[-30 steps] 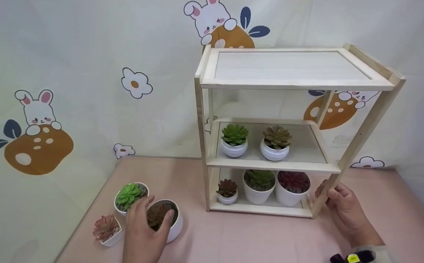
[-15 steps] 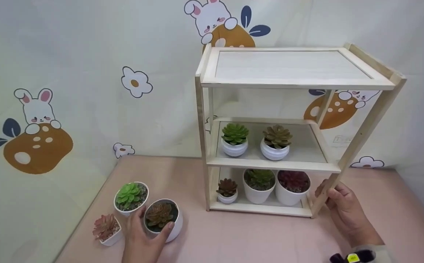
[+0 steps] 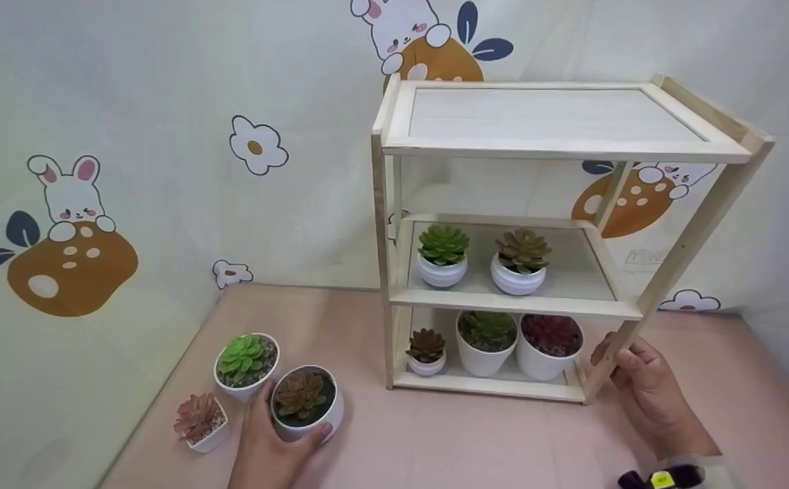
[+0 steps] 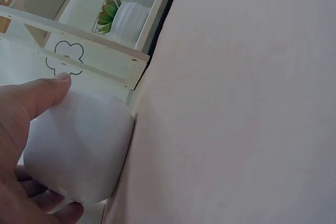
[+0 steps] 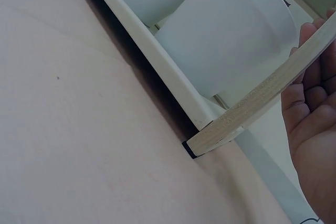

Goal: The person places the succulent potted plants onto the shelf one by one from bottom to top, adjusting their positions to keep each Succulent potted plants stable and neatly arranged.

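My left hand [image 3: 273, 435] holds a white round pot with a brown succulent [image 3: 301, 396], thumb on one side and fingers curled round the other. In the left wrist view the pot's smooth wall [image 4: 79, 145] shows between thumb and fingers, its base at the table. My right hand [image 3: 656, 390] grips the front right leg of a wooden shelf rack [image 3: 513, 309]. Seen from the right wrist, that leg [image 5: 262, 95] crosses in front of the curled fingers. Beside the left hand stand a bright green potted succulent [image 3: 243, 360] and a pink one in an angular white pot [image 3: 200, 421].
On the middle shelf sit a green succulent [image 3: 443, 255] and an olive-brown one [image 3: 521, 261]. The bottom shelf bears a small brown succulent [image 3: 427, 350], a green one [image 3: 487, 343] and a dark red one [image 3: 550, 345]. A printed cloth wall [image 3: 163, 88] stands behind the pink table [image 3: 462, 441].
My left hand has lowered from above the brown succulent to the pot's side and closed round it. The head view has shifted slightly. My right hand stays on the rack's leg.
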A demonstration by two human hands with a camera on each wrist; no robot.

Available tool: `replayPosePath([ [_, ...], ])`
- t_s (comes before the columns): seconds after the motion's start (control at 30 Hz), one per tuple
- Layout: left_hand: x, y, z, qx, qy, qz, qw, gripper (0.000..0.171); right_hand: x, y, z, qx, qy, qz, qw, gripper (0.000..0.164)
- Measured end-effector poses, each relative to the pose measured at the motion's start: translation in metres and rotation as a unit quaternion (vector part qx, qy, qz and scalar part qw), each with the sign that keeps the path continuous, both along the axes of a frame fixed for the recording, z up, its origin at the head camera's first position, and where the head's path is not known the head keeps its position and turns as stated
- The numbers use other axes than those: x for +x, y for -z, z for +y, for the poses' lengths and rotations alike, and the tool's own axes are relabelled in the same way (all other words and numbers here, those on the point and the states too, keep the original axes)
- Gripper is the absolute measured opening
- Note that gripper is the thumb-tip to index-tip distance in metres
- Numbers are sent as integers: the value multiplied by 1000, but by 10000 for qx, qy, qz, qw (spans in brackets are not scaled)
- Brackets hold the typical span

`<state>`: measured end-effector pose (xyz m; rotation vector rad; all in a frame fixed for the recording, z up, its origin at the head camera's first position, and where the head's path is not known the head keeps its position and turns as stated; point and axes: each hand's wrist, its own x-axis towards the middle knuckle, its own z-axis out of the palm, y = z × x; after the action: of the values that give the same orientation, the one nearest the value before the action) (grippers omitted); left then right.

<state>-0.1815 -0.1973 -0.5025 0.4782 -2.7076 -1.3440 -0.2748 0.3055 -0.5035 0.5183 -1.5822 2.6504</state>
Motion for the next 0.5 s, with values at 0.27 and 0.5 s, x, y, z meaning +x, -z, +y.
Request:
replayPosePath([
  [0.27, -5, 15, -7, 665, 216, -172, 9974, 125, 0, 0, -1, 153, 195, -95, 9996, 18],
  [0.5, -8, 19, -10, 1031, 161, -163, 9944, 125, 0, 2, -1, 158, 121, -28, 9998, 16],
])
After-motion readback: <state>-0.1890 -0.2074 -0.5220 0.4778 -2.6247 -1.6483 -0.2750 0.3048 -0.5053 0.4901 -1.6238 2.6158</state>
